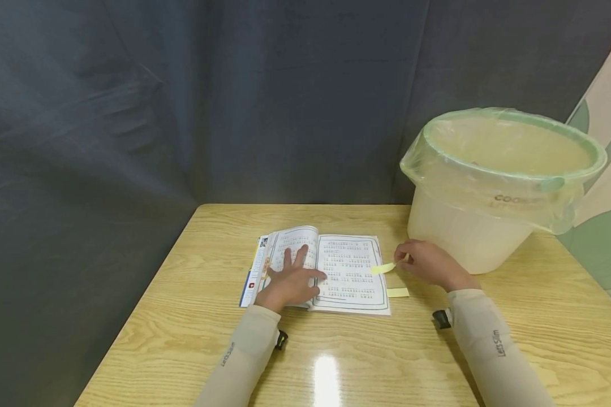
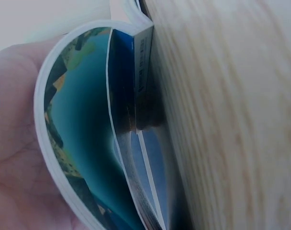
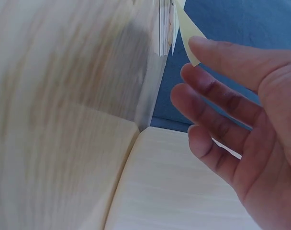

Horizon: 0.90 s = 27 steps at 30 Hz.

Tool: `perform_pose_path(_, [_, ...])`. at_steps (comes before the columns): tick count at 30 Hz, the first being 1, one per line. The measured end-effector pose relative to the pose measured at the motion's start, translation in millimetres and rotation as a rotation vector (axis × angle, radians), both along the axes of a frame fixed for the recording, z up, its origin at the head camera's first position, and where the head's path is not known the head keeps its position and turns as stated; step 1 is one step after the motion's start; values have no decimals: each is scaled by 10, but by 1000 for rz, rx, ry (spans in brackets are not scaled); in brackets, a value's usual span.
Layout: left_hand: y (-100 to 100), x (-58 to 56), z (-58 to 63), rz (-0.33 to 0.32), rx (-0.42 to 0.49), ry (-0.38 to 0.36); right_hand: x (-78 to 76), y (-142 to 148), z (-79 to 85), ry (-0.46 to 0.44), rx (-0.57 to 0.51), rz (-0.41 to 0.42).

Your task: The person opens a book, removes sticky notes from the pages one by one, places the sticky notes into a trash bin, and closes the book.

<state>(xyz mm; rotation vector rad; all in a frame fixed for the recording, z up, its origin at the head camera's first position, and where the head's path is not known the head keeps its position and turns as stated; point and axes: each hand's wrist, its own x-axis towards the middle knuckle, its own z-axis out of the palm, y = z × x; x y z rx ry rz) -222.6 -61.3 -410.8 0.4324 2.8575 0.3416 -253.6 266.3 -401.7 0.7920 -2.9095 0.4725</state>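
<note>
An open book with printed pages lies on the wooden table. My left hand rests on its left page near the spine, fingers spread. Seen from the left wrist, the pages and cover bow up beside that hand. Right of the book, my right hand pinches the outer end of a yellow sticky strip, whose other end lies over the right page's edge. The right wrist view shows the strip at the thumb and index finger. Another yellow strip sticks out below it.
A large whitish bin with a thin greenish plastic liner stands on the table just beyond my right hand. A dark curtain hangs behind the table and down its left side.
</note>
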Motion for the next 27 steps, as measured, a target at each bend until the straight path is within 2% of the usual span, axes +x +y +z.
perform_pose_path(17, [4, 19, 20, -5, 0, 4, 5, 56, -23, -29, 17, -54])
perform_pose_path(27, [13, 9, 11, 1, -7, 10, 1, 56, -7, -35, 35, -55])
